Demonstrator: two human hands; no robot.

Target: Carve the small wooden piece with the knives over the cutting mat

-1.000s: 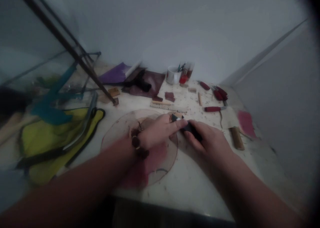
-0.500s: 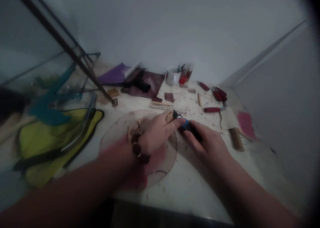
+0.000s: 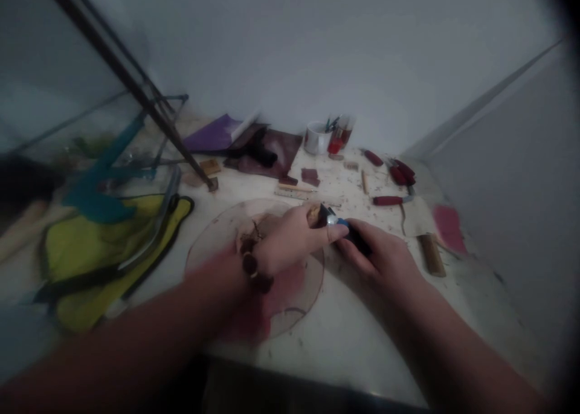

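My left hand (image 3: 292, 236), with a dark beaded bracelet at the wrist, is closed around a small light-brown wooden piece (image 3: 313, 216). Most of that piece is hidden by the fingers. In my right hand (image 3: 385, 254) is what looks like a utility knife (image 3: 356, 236), black with a blue band. Its dark tip lies against or just beside the wooden piece; I cannot tell which. The left thumb presses on the front of the knife. Both hands are over the right part of a round, red-stained mat (image 3: 312, 281).
Left stand a teal saw frame (image 3: 102, 187) and a yellow-green bag (image 3: 72, 245). A mug (image 3: 316, 138) with tools is at the back wall. Red-handled tools (image 3: 387, 200) and a wooden block (image 3: 432, 255) lie right, among scattered shavings. A ruler (image 3: 294, 194) lies behind the mat.
The left thumb has slid forward along the knife, to the right. Both hands keep their holds. The whole view has shifted slightly.
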